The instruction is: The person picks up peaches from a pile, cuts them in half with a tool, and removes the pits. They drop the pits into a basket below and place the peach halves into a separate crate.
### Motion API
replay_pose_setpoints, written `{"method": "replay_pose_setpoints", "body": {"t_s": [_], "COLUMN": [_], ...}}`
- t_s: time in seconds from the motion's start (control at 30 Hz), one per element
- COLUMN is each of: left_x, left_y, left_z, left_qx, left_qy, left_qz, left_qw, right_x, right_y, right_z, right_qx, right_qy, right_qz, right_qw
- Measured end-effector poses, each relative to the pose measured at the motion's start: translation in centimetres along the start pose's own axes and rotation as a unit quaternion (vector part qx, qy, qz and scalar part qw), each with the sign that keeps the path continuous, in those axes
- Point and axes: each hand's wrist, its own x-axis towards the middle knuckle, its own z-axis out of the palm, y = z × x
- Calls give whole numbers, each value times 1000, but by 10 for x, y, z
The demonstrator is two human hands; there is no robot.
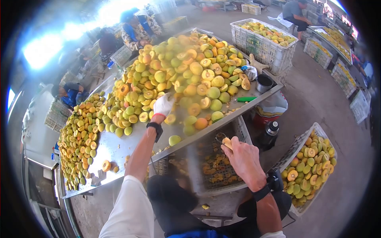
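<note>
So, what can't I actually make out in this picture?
In the head view:
Whatever the left hand might grip: its own back and a hazy blur hide that.
Loop-ended tool: the rest of its handle is hidden by the right hand.
Crate under the table: far part covered by the table.
Left sleeve: cut off by the bottom edge.

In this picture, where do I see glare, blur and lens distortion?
Head view: white glare washes out the upper left, and the metal table shines brightly; same head view: a hazy blur veils part of the fruit pile, and curved black borders suggest a very wide lens.
</note>
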Motion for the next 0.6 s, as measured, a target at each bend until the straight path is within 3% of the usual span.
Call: {"method": "replay_pose_setpoints", "body": {"t_s": [0.13,0.2,0.23,0.27,0.4,0.47,0.6], "left_x": [24,39,31,12,-54,-90,-153], "left_y": [16,-18,-4,9,61,89,144], "left_z": [28,53,34,17,-53,-90,-130], "left_qx": [-4,-30,-42,-119,-270,-387,-514], "left_qy": [0,25,38,24,-20,-99,-162], "left_qz": [-13,62,99,28,-12,-71,-85], "left_qw": [1000,997,994,992,962,914,838], "right_x": [-2,-5,-8,-10,-16,-20,-30], "right_y": [2,3,3,3,-7,-16,-35], "right_z": [1,0,-1,-2,6,14,13], "right_qx": [-8,-8,-8,-1,50,89,172], "right_qy": [-12,28,49,62,98,109,131], "right_qz": [25,-11,-30,-40,-66,-81,-112], "right_qw": [1000,1000,998,997,992,987,970]}}
